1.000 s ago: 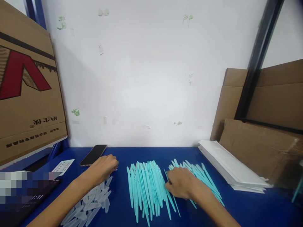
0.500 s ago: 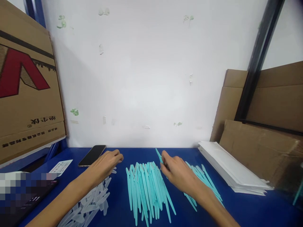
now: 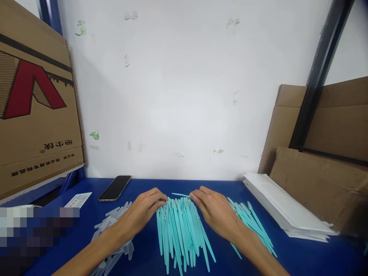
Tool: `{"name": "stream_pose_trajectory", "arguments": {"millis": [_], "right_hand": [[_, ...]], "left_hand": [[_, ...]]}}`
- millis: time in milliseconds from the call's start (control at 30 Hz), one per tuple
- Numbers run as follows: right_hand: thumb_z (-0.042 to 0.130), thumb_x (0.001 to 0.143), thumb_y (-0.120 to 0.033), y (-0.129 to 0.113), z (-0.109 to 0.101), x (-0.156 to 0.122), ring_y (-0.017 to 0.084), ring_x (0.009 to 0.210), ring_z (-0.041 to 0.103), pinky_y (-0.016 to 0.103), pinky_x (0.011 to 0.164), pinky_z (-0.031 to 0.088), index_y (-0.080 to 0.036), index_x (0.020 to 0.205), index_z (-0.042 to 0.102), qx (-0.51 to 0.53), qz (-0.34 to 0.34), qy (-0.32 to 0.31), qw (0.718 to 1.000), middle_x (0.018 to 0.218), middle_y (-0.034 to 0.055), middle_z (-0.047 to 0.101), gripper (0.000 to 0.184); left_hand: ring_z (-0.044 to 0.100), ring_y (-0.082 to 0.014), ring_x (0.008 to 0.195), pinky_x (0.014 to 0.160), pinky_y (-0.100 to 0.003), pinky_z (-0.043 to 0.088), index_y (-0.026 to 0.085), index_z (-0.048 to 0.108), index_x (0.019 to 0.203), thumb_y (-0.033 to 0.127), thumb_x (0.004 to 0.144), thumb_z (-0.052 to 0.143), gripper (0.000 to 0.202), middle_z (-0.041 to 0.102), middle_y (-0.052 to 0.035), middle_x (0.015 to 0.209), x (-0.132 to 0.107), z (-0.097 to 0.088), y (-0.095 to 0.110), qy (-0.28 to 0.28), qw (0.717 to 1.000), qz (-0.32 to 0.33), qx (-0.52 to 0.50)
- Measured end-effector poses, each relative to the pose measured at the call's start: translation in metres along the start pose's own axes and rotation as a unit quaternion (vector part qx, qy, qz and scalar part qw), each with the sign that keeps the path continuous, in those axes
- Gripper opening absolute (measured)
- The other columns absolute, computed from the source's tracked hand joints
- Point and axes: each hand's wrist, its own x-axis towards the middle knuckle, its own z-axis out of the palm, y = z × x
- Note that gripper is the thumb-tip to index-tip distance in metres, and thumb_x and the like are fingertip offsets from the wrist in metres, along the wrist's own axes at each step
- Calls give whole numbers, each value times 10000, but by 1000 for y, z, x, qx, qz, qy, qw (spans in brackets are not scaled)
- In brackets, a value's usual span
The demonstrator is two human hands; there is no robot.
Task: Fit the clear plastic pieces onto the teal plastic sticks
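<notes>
A pile of slim teal sticks shaped like eyebrow razors (image 3: 181, 234) lies fanned on the blue table, mostly pointing lengthwise. My right hand (image 3: 214, 209) pinches one teal eyebrow razor (image 3: 180, 194) at the pile's far end; its free tip points left. My left hand (image 3: 146, 209) is closed at the pile's far left corner, with thumb and fingers together. Whatever it may hold is hidden. Beneath and beside my left forearm lies a heap of translucent plastic caps (image 3: 129, 251). A smaller group of teal razors (image 3: 255, 226) lies right of my right hand, partly covered by that forearm.
A phone (image 3: 115, 188) and a printed card (image 3: 78, 200) lie at the left. White flat sheets or envelopes (image 3: 287, 207) are stacked at the right, before cardboard (image 3: 319, 184). A large carton (image 3: 40, 126) stands left. The white wall (image 3: 184, 96) closes off the back.
My left hand has moved right from the caps to the pile's far end. The razor in my right hand has swung from steeply angled to nearly level, pointing left.
</notes>
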Motion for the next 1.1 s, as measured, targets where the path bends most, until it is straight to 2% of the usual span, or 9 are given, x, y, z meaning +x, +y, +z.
{"name": "stream_pose_trajectory", "arguments": {"millis": [67,133,233,300,400,500,933,1000,1100], "right_hand": [[301,1057,-339,-1,1,0,160,701,567,275,588,305,-261,941,613,-2,-5,4,1000,798,-3,569,342],[357,1044,-321,-1,1,-1,166,751,586,269,597,318,-278,1038,616,0,-9,10,1000,872,2,594,263],[409,1029,-308,-1,1,-1,160,739,594,265,597,331,-289,1117,598,3,-10,8,1000,953,2,612,210],[415,1026,-297,0,0,-1,147,684,587,263,584,330,-291,1107,605,4,-8,0,1000,955,-3,618,206],[442,1016,-283,0,-2,0,149,696,609,261,585,336,-292,1098,621,6,-7,-3,1000,956,-6,635,197],[452,1012,-279,-2,-3,1,154,715,628,260,592,349,-292,1096,635,9,-6,-3,1000,941,-9,648,202],[484,1001,-303,-4,3,-2,142,730,620,258,609,376,-316,1125,675,77,-14,-12,997,915,-14,680,229],[499,994,-305,-5,3,-2,151,766,621,264,641,392,-306,1115,688,105,-17,-10,994,911,-10,687,225],[489,997,-318,-9,1,-2,155,760,615,275,661,405,-300,1096,714,149,-17,-15,989,891,-6,691,246]], "left_hand": [[645,-178,824,723,-281,507,232,705,967,323,966,502,222,699,-31,948,2,2,2,19,997,-47,-53],[664,-181,792,715,-291,536,229,715,1008,361,954,518,243,725,-39,953,3,3,3,35,988,-94,-117],[701,-209,890,785,-322,578,206,688,1130,405,937,540,314,731,-73,1090,5,3,0,43,962,-135,-234],[711,-239,946,813,-345,597,173,686,1134,435,900,597,362,731,-98,1121,6,3,0,45,940,-155,-300],[730,-264,906,803,-373,617,126,704,1081,466,850,662,413,766,-117,988,7,2,0,57,916,-188,-350],[736,-266,879,800,-378,623,114,716,1053,473,843,674,418,773,-114,905,7,2,1,64,911,-191,-360],[720,-256,946,788,-345,611,157,730,1037,466,872,640,361,764,-99,979,6,4,18,19,910,-165,-380],[718,-252,938,765,-335,605,167,723,1069,469,884,618,370,766,-91,972,5,5,21,2,917,-161,-366],[712,-230,869,716,-302,572,196,738,1037,465,905,577,340,772,-61,916,3,4,27,-4,950,-150,-274]]}}
